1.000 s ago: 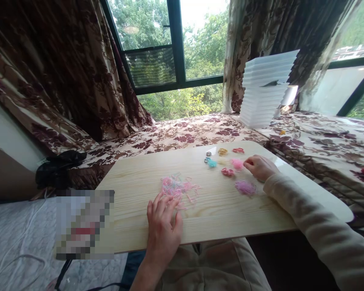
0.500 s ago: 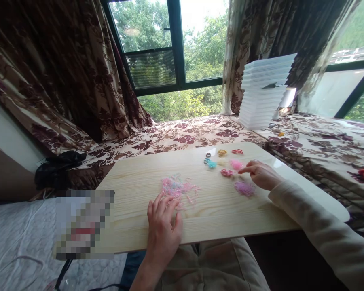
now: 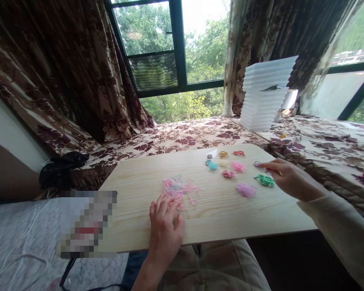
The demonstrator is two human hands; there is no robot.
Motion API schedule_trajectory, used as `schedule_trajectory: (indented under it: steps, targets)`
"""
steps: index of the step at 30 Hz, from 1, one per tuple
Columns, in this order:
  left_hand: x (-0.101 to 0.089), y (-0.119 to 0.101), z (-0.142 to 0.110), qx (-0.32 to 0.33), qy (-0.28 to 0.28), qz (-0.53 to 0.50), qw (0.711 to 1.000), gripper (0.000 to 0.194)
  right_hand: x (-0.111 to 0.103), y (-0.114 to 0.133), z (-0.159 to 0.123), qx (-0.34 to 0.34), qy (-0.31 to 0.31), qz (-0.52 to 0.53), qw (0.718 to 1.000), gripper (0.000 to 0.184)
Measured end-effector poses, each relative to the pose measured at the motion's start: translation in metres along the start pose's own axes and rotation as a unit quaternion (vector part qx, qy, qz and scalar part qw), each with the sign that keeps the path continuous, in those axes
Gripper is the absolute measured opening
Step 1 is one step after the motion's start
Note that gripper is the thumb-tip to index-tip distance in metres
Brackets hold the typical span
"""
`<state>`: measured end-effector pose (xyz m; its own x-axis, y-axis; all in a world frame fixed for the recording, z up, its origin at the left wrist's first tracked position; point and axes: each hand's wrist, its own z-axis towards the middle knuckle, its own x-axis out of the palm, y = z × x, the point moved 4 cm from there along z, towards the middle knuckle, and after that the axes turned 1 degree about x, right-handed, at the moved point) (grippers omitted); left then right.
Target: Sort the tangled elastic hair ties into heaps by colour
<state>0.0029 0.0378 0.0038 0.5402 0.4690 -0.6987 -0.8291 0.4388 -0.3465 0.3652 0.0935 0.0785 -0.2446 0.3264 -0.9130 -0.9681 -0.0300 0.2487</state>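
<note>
My left hand [image 3: 166, 222] lies flat with its fingers apart on a pale wooden board [image 3: 133, 210], its fingertips at the near edge of a loose heap of pink and light-blue rubber bands [image 3: 177, 188]. At the board's right side, my right hand [image 3: 286, 178] is closed, its index finger reaching to a small greyish-purple cluster [image 3: 257, 164]; anything in its fingers is too small to make out. Just below lies a green cluster of bands [image 3: 265, 180]. Other piles lie to the left: lilac [image 3: 245, 190], bright pink [image 3: 238, 166], dark pink [image 3: 227, 174] and turquoise [image 3: 212, 165].
Yellow bands [image 3: 223, 154], red bands [image 3: 239, 153] and a small dark ring-like cluster [image 3: 209, 156] sit along the board's far edge. A tall white ridged stack [image 3: 263, 101] stands behind on floral fabric [image 3: 182, 135]. A black bag [image 3: 59, 169] lies at left, beside a blurred-out object [image 3: 87, 226].
My right hand has moved right, from beside the bright pink pile to the greyish-purple cluster, uncovering the green bands. My left hand stays on the board by the mixed heap.
</note>
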Motion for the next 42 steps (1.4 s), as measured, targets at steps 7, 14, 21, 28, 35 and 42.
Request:
schedule_trajectory:
  steps: [7,14,21,28,35,42]
  targets:
    - [-0.005,-0.006,0.002,-0.038,0.022,-0.002,0.999,0.032,0.045,0.097,-0.061,-0.170,-0.035,0.219,0.960,0.027]
    - [-0.008,-0.007,0.003,-0.045,0.015,-0.011,0.999,0.030,0.085,0.149,-0.059,-0.197,0.001,0.292,0.936,0.029]
    - [-0.011,-0.007,0.004,-0.048,-0.002,-0.020,0.999,0.021,0.089,0.148,-0.060,-0.207,-0.026,0.258,0.944,0.027]
    - [-0.010,-0.004,0.005,-0.066,0.003,-0.007,0.998,0.028,0.090,0.151,-0.061,-0.211,-0.025,0.222,0.952,0.025]
    - [-0.006,-0.009,0.007,-0.079,0.061,0.039,0.994,0.030,0.091,0.150,-0.062,-0.209,-0.021,0.216,0.954,0.026]
    - [-0.011,-0.008,0.006,-0.074,0.003,0.007,0.997,0.011,0.089,0.151,-0.061,-0.200,-0.017,0.217,0.955,0.025]
